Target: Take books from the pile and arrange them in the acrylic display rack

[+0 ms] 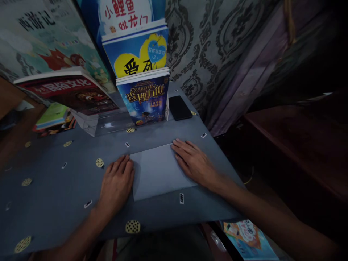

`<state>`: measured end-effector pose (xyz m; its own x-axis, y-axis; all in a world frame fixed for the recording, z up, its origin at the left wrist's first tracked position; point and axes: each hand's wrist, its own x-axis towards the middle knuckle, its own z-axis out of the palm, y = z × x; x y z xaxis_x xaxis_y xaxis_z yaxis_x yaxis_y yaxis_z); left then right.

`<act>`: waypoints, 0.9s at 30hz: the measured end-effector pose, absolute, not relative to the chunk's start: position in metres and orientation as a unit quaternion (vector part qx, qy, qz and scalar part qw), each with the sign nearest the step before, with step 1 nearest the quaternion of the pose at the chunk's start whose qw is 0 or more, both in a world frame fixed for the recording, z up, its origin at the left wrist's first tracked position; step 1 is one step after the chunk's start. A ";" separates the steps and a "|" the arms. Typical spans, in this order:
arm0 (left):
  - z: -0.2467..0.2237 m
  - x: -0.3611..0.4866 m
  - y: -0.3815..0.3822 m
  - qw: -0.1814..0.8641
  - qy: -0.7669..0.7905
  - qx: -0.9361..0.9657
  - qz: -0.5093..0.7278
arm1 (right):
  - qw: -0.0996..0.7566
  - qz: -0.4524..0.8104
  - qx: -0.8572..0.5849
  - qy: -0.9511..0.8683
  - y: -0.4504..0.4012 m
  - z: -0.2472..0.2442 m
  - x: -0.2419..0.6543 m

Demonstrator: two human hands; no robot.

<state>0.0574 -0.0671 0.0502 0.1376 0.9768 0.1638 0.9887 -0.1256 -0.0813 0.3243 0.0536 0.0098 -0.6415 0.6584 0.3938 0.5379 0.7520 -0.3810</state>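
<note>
A plain pale sheet of paper (156,172) lies flat on the blue patterned tablecloth (67,188). My left hand (116,183) rests palm down along the sheet's left edge, its fingers slightly bent and close together on the cloth. On the right part of the paper my right hand (193,162) lies flat with fingers stretched out, covering the right edge. Neither hand grips anything that I can see.
Behind the paper, a clear stand (100,125) holds several upright picture books, with a dark blue book (145,99) in front. A black phone (179,108) lies beside it. Small stacked books (54,117) are at the left. Another book (247,237) shows below the table edge.
</note>
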 end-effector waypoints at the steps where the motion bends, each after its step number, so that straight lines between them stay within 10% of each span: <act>1: 0.049 0.057 -0.070 0.085 -0.658 -0.747 -0.040 | 0.263 0.111 -0.332 -0.899 0.054 0.010 0.324; 17: 0.061 0.054 -0.082 0.104 -0.560 -0.821 -0.027 | 0.222 -0.037 -0.364 -0.904 0.004 0.024 0.342; 27: 0.050 0.062 -0.066 0.109 -0.605 -0.786 -0.071 | 0.230 0.116 -0.272 -0.927 -0.022 0.056 0.306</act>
